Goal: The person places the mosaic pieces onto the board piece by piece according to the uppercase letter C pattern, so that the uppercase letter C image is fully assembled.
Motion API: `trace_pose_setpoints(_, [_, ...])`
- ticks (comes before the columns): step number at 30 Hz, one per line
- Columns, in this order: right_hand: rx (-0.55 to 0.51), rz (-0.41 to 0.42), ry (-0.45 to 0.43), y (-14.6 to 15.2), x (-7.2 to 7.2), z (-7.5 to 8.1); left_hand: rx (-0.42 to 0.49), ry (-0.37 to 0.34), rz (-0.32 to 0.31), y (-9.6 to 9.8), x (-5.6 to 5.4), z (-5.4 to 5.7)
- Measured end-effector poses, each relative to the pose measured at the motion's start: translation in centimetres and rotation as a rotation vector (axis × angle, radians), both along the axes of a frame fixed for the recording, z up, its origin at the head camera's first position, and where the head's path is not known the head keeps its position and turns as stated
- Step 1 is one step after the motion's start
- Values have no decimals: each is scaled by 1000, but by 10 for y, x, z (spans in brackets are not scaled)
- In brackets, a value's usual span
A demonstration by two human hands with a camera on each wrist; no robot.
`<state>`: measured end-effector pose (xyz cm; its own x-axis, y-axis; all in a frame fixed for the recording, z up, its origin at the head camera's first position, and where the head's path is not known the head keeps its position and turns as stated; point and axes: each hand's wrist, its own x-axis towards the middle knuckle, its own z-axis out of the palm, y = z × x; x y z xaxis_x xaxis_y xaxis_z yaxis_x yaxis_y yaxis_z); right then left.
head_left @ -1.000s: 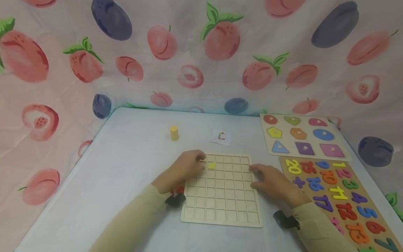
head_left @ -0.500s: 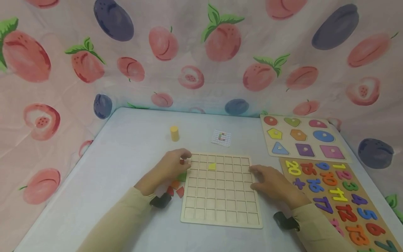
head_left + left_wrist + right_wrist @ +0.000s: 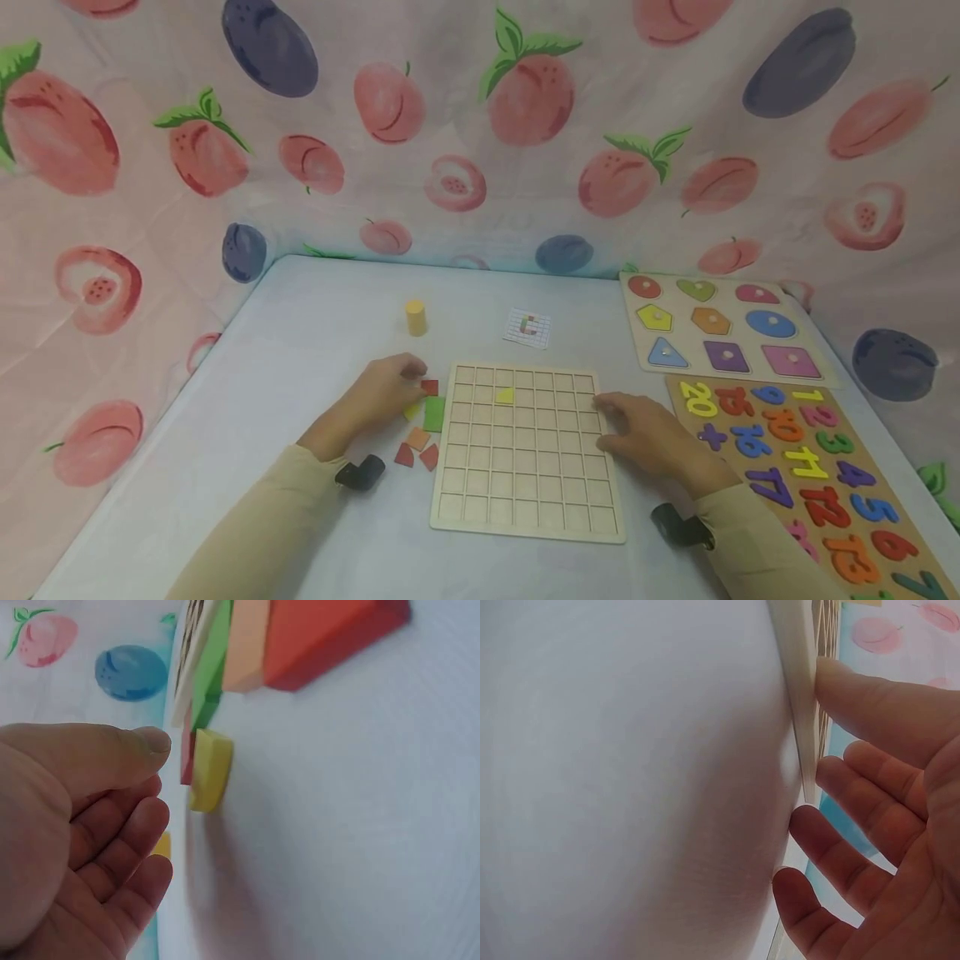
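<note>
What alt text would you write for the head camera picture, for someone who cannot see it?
A person's left hand reaches for small coloured foam pieces beside a pale wooden grid board, while the right hand rests open at the board's right edge. One yellow piece sits in the grid.

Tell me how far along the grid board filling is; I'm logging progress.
Barely begun: one yellow piece sits in the grid board; every other cell is bare. The left hand reaches among the loose pieces beside the board, near a red piece, gripping none. The right hand rests against the board's right edge.
</note>
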<state>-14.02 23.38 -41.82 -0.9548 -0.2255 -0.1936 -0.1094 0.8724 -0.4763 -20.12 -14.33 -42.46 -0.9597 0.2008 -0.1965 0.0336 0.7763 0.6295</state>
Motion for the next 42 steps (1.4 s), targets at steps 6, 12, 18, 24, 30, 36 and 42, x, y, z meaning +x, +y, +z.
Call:
trace_pose_setpoints(6, [-3,1,4,0,0,0,5,-16,9,-3,-2,-8])
trace_pose_setpoints(12, [-10,-2,-8,-1,1,0,9,-41,19,-3,-4,-10])
trace_pose_setpoints(18, [-12,-3,-7,-1,0,1,1,-44,1,-4,-5,-10])
trace_pose_setpoints(24, [-18,5,3,0,0,2,-17,-48,-5,-3,-6,-11])
trace_pose_setpoints(30, [-22,10,5,1,-1,2,-6,-46,8,0,-7,-11])
trace_pose_setpoints(36, [-23,15,13,1,-1,1,6,-47,20,1,-6,-9])
trace_pose_setpoints(42, [-28,18,15,1,-2,1,23,-58,18,0,-9,-10])
